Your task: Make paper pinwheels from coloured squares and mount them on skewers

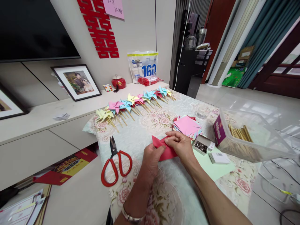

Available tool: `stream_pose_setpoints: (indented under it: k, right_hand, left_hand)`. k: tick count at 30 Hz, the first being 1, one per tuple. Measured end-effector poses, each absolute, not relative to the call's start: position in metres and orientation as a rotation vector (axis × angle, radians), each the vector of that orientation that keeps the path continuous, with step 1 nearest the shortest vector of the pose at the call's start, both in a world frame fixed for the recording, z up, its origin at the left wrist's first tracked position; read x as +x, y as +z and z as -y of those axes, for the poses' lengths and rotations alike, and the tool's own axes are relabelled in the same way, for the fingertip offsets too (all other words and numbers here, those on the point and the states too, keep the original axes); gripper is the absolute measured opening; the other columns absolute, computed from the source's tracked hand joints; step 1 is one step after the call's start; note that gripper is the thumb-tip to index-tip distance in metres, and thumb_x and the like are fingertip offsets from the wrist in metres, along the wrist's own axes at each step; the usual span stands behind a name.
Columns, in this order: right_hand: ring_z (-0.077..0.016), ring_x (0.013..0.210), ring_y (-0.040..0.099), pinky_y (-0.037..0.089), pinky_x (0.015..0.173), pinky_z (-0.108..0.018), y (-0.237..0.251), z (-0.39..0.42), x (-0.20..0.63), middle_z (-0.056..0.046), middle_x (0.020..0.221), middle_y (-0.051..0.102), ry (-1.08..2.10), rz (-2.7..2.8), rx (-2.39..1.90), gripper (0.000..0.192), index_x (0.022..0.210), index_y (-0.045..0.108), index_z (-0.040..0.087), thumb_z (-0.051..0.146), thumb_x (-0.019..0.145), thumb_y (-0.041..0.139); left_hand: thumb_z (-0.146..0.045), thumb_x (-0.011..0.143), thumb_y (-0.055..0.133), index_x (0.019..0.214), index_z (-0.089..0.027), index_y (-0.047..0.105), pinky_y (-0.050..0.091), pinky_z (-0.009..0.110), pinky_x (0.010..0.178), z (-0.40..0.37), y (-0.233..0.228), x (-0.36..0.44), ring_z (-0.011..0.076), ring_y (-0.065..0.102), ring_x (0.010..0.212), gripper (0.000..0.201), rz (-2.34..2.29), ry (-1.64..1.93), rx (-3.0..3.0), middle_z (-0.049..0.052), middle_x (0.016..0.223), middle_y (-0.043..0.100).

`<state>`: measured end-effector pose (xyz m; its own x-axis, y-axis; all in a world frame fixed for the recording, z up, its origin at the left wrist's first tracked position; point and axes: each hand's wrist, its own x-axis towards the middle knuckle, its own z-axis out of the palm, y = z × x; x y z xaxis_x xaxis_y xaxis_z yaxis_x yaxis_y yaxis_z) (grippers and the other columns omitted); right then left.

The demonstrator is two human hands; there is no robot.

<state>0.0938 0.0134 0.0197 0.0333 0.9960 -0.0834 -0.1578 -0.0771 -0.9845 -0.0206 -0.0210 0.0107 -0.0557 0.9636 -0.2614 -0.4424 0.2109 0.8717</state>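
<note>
A red sheet of paper (169, 154), partly folded over at its upper left, is held between both hands above the flowered tablecloth. My left hand (152, 156) pinches its left side, thumb on top. The fingers of my right hand (179, 144) close on the folded part at the upper right; the fingertips hide what lies beneath them. Just beyond the right hand lies a stack of cut paper squares (187, 125), pink on top. An open box of small metal pins (201, 146) sits to the right. Red-handled scissors (115, 162) rest to the left.
A row of paper pinwheels on sticks (132, 103) lies along the far table edge. At right stand a clear plastic bin of sticks (269, 132), a small white box (219, 157) on green paper (217, 172), and a tape roll (203, 112). A white cabinet (70, 120) borders the table.
</note>
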Motion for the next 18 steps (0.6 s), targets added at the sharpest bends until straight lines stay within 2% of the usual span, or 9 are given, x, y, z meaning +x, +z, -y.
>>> stream_pose_setpoints:
  k: [11, 18]
  right_hand:
    - [-0.0156, 0.057, 0.062, 0.047, 0.064, -0.029, 0.0188, -0.0132, 0.0939, 0.001, 0.062, 0.072, 1.344, 1.030, -1.151, 0.032, 0.084, 0.072, 0.017, 0.030, 0.056, 0.081]
    - [-0.0138, 0.057, 0.057, 0.043, 0.060, -0.028, 0.0202, -0.0170, 0.1021, 0.002, 0.063, 0.066, 1.270, 1.068, -1.134, 0.037, 0.093, 0.073, 0.017, 0.033, 0.061, 0.080]
  left_hand:
    - [-0.023, 0.061, 0.071, 0.074, -0.012, 0.069, 0.040, 0.025, 0.056, 0.0199, 0.0077, -0.0210, 0.0128, 0.050, 0.053, 0.017, -1.076, 1.274, 0.642, -0.001, 0.057, 0.063]
    - [-0.024, 0.061, 0.073, 0.073, -0.011, 0.070, 0.043, 0.025, 0.059, 0.0214, 0.0104, -0.0239, 0.0145, 0.055, 0.057, 0.018, -1.050, 1.264, 0.624, 0.001, 0.058, 0.065]
